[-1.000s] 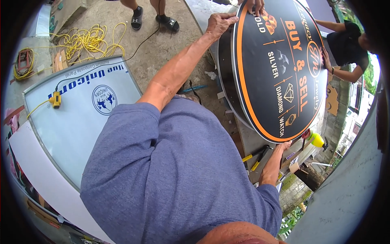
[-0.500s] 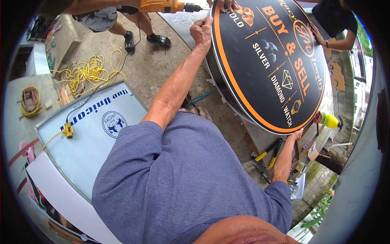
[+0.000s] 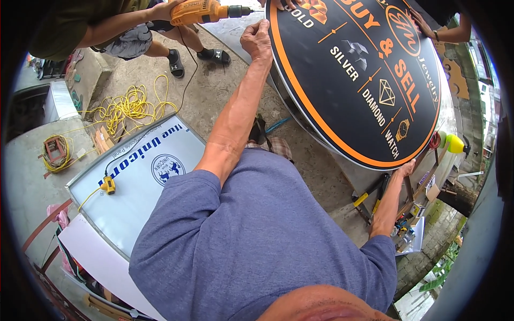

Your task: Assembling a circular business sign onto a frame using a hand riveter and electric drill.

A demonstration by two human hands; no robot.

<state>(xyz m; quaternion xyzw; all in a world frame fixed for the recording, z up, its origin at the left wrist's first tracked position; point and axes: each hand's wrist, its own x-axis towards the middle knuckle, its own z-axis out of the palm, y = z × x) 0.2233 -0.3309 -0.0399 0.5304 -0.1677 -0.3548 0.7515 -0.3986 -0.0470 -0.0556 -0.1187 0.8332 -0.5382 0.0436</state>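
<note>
A large round black sign [image 3: 342, 101] with an orange ring and a pale metal rim lies tilted on a work table. My left hand [image 3: 258, 38] is closed at its upper left rim, fingers curled against the edge. Under the lower right rim, my right hand [image 3: 407, 168] grips the sign's edge, its fingers partly hidden. Just beyond my left hand, a co-worker's hand holds an orange power drill [image 3: 199, 12], its bit pointing at the rim. Another person's hands [image 3: 422, 24] rest on the sign's far face.
A yellow cord [image 3: 131, 109] lies tangled on the concrete floor. Left of me leans a pale blue-white panel [image 3: 144, 182] with a small yellow device [image 3: 108, 185] on it. Yellow-handled cutters [image 3: 369, 195] and a yellow spray bottle [image 3: 455, 143] are near my right arm.
The view has shifted, showing more of the co-worker and drill. Both my hands remain at the sign's rim, and the drill stays close to my left hand.
</note>
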